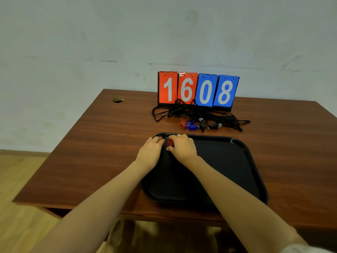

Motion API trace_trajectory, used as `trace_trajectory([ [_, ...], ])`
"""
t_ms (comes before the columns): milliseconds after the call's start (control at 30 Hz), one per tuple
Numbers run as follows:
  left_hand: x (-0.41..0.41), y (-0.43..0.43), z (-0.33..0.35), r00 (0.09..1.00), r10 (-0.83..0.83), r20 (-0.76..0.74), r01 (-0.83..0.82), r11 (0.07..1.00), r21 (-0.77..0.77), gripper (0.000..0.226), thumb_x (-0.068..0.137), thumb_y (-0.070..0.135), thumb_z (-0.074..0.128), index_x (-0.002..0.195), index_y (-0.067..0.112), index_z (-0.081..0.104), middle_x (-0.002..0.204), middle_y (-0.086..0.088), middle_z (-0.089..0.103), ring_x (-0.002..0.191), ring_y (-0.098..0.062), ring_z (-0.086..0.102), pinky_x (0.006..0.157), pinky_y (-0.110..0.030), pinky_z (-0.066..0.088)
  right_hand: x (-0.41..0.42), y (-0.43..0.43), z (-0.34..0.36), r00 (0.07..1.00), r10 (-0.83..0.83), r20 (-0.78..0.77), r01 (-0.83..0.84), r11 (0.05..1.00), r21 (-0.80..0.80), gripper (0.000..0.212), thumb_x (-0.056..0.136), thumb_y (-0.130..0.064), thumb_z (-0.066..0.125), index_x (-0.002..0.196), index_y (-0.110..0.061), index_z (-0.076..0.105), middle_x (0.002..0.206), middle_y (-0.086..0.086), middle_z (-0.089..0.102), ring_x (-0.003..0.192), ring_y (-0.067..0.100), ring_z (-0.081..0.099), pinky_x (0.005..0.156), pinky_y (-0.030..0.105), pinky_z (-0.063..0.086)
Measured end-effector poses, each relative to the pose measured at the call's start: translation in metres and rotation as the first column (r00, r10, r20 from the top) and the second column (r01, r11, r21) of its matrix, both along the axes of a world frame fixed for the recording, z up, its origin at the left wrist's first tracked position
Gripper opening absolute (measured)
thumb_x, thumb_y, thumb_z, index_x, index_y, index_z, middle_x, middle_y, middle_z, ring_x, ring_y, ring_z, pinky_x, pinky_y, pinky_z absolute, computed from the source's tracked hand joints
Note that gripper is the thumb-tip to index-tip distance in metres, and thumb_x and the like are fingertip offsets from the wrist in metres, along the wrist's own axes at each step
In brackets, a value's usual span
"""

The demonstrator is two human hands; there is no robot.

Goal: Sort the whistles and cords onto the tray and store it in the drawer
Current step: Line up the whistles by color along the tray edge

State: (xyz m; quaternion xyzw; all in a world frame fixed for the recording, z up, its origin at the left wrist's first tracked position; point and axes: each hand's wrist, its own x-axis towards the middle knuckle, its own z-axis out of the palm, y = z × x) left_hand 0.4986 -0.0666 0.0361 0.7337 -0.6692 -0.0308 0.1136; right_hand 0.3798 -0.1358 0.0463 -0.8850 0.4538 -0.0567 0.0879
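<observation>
Whistles: two small red plastic whistles point(170, 141) sit at the black plastic tray point(237, 161)'s far-left corner, the right hand point(182, 147) pinching one and the left hand point(151, 152) curled on the other. Beyond the tray, a tangle of black cords point(197, 114) holds several more whistles, too jumbled to count.

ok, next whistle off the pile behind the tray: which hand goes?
Right, probably. The right hand sits nearer the pile of whistles and black cords beyond the tray, though it pinches a red whistle it must release first. The left hand is further left, also on something red.
</observation>
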Motion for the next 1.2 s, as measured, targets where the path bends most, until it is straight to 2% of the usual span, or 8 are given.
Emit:
trace_trajectory([
  [400,0.000,0.001,0.003,0.989,-0.036,0.145,0.034,0.999,0.021,0.046,0.097,0.012,0.041,0.142,0.006,0.032,0.152,-0.011,0.030,0.137,-0.026,0.032,0.114,-0.031,0.025,-0.011,0.002,-0.001,1.000,0.025,0.007,-0.025,0.999,0.044,0.057,0.091,-0.042,0.056,0.139,-0.018,0.038,0.135,0.006,0.050,0.125,0.025,0.046,0.101,0.040,0.041],
  [533,-0.004,0.005,0.002,0.980,-0.036,0.198,0.038,0.999,-0.009,0.054,0.092,0.012,0.048,0.143,0.006,0.033,0.148,-0.016,0.034,0.137,-0.032,0.032,0.115,-0.040,0.024,-0.025,0.000,0.002,0.999,0.022,0.028,-0.024,0.997,0.075,0.067,0.090,-0.043,0.058,0.145,-0.019,0.028,0.143,0.006,0.041,0.131,0.025,0.042,0.106,0.040,0.039],
  [600,-0.009,0.008,0.003,0.974,-0.042,0.221,0.060,0.995,-0.075,0.056,0.081,0.007,0.060,0.135,0.004,0.045,0.137,-0.020,0.047,0.126,-0.037,0.047,0.108,-0.047,0.033,-0.037,-0.003,0.004,0.998,0.021,0.058,-0.026,0.997,0.079,0.063,0.092,-0.041,0.055,0.145,-0.018,0.031,0.142,0.005,0.042,0.132,0.023,0.041,0.106,0.039,0.039],
  [700,-0.019,-0.002,0.009,0.953,-0.045,0.301,0.099,0.981,-0.166,0.059,0.058,0.002,0.077,0.115,0.004,0.063,0.116,-0.018,0.063,0.104,-0.035,0.063,0.094,-0.046,0.048,-0.061,-0.015,0.008,0.993,0.000,0.119,-0.002,1.000,0.018,0.048,0.095,-0.034,0.052,0.139,-0.018,0.042,0.135,0.002,0.049,0.126,0.019,0.044,0.105,0.036,0.040],
  [767,-0.027,-0.014,0.019,0.951,-0.050,0.306,0.104,0.981,-0.164,0.055,0.065,0.004,0.074,0.118,0.004,0.061,0.124,-0.018,0.058,0.114,-0.035,0.057,0.101,-0.045,0.042,-0.076,-0.029,0.013,0.992,-0.040,0.117,0.047,0.997,-0.064,0.040,0.096,-0.030,0.050,0.133,-0.016,0.049,0.130,0.002,0.052,0.122,0.019,0.046,0.103,0.035,0.041],
  [867,-0.036,-0.044,0.028,0.961,-0.048,0.271,0.073,0.994,-0.081,0.046,0.086,0.010,0.053,0.132,0.008,0.047,0.142,-0.013,0.039,0.132,-0.032,0.037,0.113,-0.041,0.024,-0.092,-0.055,0.020,0.990,-0.121,0.065,0.130,0.978,-0.160,0.034,0.096,-0.026,0.048,0.128,-0.013,0.053,0.125,0.006,0.054,0.119,0.022,0.047,0.099,0.035,0.043],
  [1067,-0.042,-0.101,0.029,0.988,-0.018,0.156,-0.001,0.993,0.121,0.053,0.090,0.011,0.048,0.141,0.014,0.034,0.141,-0.013,0.036,0.129,-0.032,0.037,0.106,-0.041,0.033,-0.083,-0.092,0.024,0.991,-0.113,-0.068,0.105,0.987,-0.118,0.041,0.096,-0.028,0.049,0.133,-0.012,0.047,0.131,0.010,0.049,0.125,0.027,0.041,0.102,0.039,0.040],
  [1200,-0.035,-0.129,0.021,0.998,0.043,0.039,-0.051,0.971,0.234,0.061,0.092,0.011,0.046,0.148,0.019,0.024,0.144,-0.016,0.032,0.130,-0.036,0.035,0.104,-0.044,0.035,-0.059,-0.106,0.015,0.997,-0.059,-0.039,0.055,0.994,-0.092,0.046,0.093,-0.035,0.053,0.134,-0.014,0.049,0.131,0.008,0.050,0.124,0.025,0.042,0.100,0.037,0.039],
])
